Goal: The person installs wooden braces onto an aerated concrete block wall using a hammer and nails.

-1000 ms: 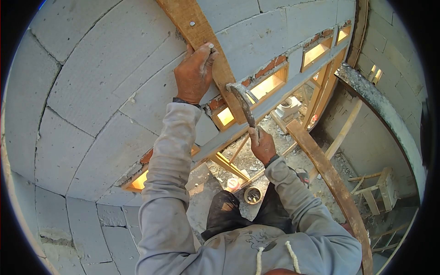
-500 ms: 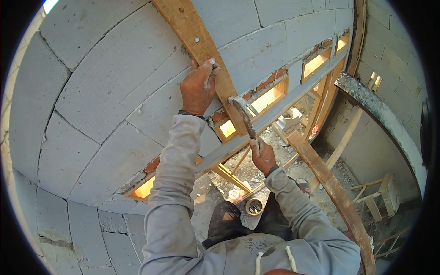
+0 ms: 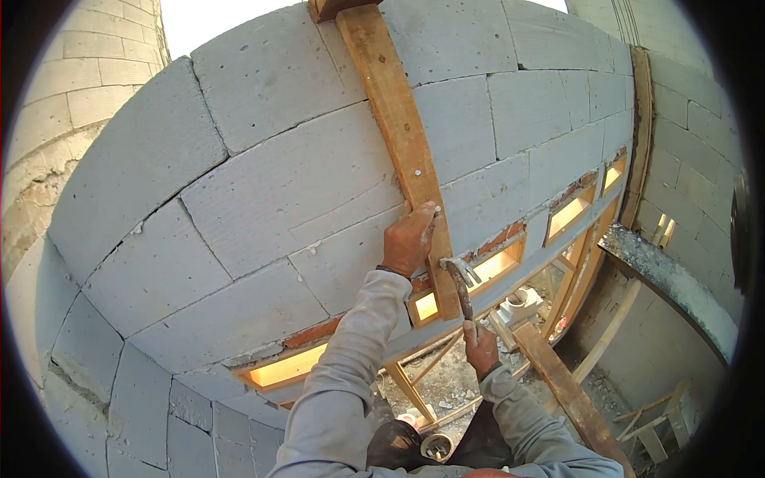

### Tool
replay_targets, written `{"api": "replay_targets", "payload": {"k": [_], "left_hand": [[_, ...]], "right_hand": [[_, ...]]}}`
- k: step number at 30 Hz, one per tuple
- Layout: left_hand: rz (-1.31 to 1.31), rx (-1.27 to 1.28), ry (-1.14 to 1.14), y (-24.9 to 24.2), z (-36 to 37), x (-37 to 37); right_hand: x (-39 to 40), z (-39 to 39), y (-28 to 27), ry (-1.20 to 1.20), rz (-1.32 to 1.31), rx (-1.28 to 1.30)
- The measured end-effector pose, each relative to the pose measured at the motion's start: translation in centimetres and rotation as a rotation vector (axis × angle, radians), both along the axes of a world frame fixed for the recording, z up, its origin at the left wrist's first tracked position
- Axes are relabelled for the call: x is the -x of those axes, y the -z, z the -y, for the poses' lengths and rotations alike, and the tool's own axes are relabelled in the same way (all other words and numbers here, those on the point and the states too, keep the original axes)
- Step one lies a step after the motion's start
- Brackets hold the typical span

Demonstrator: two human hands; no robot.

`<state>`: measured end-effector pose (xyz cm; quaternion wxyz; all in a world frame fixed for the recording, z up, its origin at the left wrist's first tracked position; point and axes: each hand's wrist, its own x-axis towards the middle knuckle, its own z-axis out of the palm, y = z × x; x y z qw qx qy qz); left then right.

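The left hand (image 3: 409, 239) is pinching a nail (image 3: 437, 209) at the face of the board (image 3: 398, 111), below another nail head (image 3: 417, 173). The right hand (image 3: 481, 349) is closing its fingers around the handle of a hammer (image 3: 461, 288), whose head is showing over the board's lower end; contact there is unclear. The board is running up the block wall (image 3: 295, 183). Framed openings (image 3: 570, 215) are lining the wall right of the board, and a bucket (image 3: 437, 447) is sitting below it.

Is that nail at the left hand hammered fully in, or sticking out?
Sticking out: the left hand pinches the nail, whose head shows beyond the fingers.
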<state>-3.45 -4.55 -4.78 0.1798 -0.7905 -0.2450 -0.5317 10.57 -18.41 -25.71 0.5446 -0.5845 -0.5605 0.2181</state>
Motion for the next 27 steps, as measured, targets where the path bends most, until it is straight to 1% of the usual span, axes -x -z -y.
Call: {"api": "replay_targets", "payload": {"k": [2,4,6,7,8,10,12,16,18,20,21,23,24,25,27], "left_hand": [[0.01,-0.019,0.007,0.1,-0.2,-0.1],[0.018,0.0,0.018,0.2,0.0,-0.1],[0.024,-0.017,0.009,0.2,0.0,-0.1],[0.022,-0.033,-0.002,0.1,0.1,-0.2],[0.025,-0.033,0.003,0.1,0.0,-0.2],[0.024,-0.034,0.007,0.2,-0.1,-0.1],[0.032,-0.029,0.015,0.1,-0.2,-0.2],[0.067,-0.004,0.022,0.3,0.0,-0.3],[0.051,-0.032,0.025,-0.1,-0.1,-0.2],[0.039,-0.035,0.034,0.1,0.0,-0.2],[0.041,-0.051,0.029,0.0,0.0,-0.2],[0.052,-0.082,0.019,0.0,-0.1,-0.3],[0.049,-0.058,0.02,0.1,0.0,-0.4],[0.059,-0.051,0.008,0.1,0.2,-0.5],[0.064,-0.045,-0.003,0.3,-0.3,-0.5]], "right_hand": [[-0.3,0.0,-0.1,-0.008,-0.022,-0.019],[-0.8,-0.1,0.0,0.031,0.023,-0.056],[-1.5,0.5,-0.5,-0.097,-0.201,0.141],[-1.9,1.1,-1.5,-0.124,-0.23,0.138],[-2.5,1.0,-1.9,-0.119,-0.228,0.138],[-3.7,1.3,-3.1,-0.103,-0.073,0.083],[-4.7,2.2,-5.7,-0.076,-0.108,0.103],[-6.5,2.9,-9.9,-0.089,-0.116,0.014],[-7.1,2.7,-11.5,-0.094,-0.115,-0.018],[-7.1,2.9,-12.5,-0.033,-0.066,-0.107],[-6.8,3.3,-13.2,-0.024,-0.101,-0.074],[-6.4,3.8,-13.7,-0.026,-0.106,-0.051],[-6.3,4.0,-13.6,-0.039,-0.11,-0.054],[-6.4,3.5,-12.5,-0.026,-0.051,-0.132],[-5.8,4.0,-12.4,-0.05,-0.112,-0.096]]}}
